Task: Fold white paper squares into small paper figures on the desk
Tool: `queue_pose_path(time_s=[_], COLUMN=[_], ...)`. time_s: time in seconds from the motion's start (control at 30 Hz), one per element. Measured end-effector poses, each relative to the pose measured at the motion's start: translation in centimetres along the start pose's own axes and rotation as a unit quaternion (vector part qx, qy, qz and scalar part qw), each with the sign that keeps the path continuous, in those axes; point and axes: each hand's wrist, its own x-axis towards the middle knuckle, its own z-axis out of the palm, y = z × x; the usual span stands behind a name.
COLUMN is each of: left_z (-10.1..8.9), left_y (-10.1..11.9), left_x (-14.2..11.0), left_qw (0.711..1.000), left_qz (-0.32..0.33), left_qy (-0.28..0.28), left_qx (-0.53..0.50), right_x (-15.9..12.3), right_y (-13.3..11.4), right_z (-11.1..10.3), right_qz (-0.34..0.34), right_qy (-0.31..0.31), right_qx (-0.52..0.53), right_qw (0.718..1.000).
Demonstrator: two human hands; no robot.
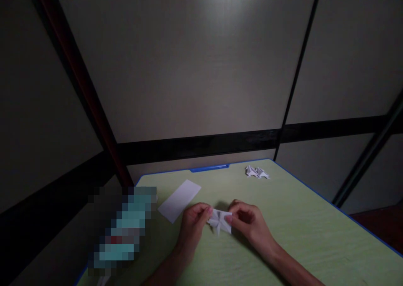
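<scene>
A small piece of folded white paper [219, 222], with creases fanning out from its middle, is held between my two hands just over the table. My left hand [194, 225] pinches its left edge between thumb and fingers. On the other side, the thumb and fingers of my right hand [250, 223] are closed on its right edge. A flat white sheet of paper [180, 200] lies on the table beyond my left hand. Two small folded paper figures [257, 172] sit close together near the far right corner.
The light green table [302, 231] has a blue rim and a blue tray-like inset [210, 168] at its far edge. A blurred-out turquoise object [126, 227] occupies the left side. Grey panels with dark bands [201, 149] stand right behind the table.
</scene>
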Motion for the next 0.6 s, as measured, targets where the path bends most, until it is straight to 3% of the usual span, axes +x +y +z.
queue_pose_path(time_s=[0.1,0.2,0.27,0.37,0.6], left_z=[-0.4,-0.6,-0.6,-0.3,-0.6], left_y=[0.4,0.5,0.2,-0.5,-0.5], left_x=[0.2,0.1,0.0,-0.4,-0.9], left_qw=[0.999,0.993,0.981,0.957,0.91], left_qz=[0.031,0.082,0.116,0.153,0.19], left_qy=[0.004,-0.013,-0.047,-0.103,-0.18], left_qx=[0.021,0.089,0.148,0.226,0.322], right_x=[-0.4,-0.8,-0.8,-0.8,-0.7], right_y=[-0.4,-0.5,-0.4,-0.3,-1.1], right_z=[-0.8,-1.3,-1.4,-1.3,-1.2], right_qz=[-0.144,-0.222,-0.226,-0.201,-0.142], right_qy=[0.018,-0.088,-0.156,-0.205,-0.237], right_qx=[-0.154,-0.317,-0.39,-0.428,-0.394], right_qw=[0.977,0.918,0.879,0.857,0.877])
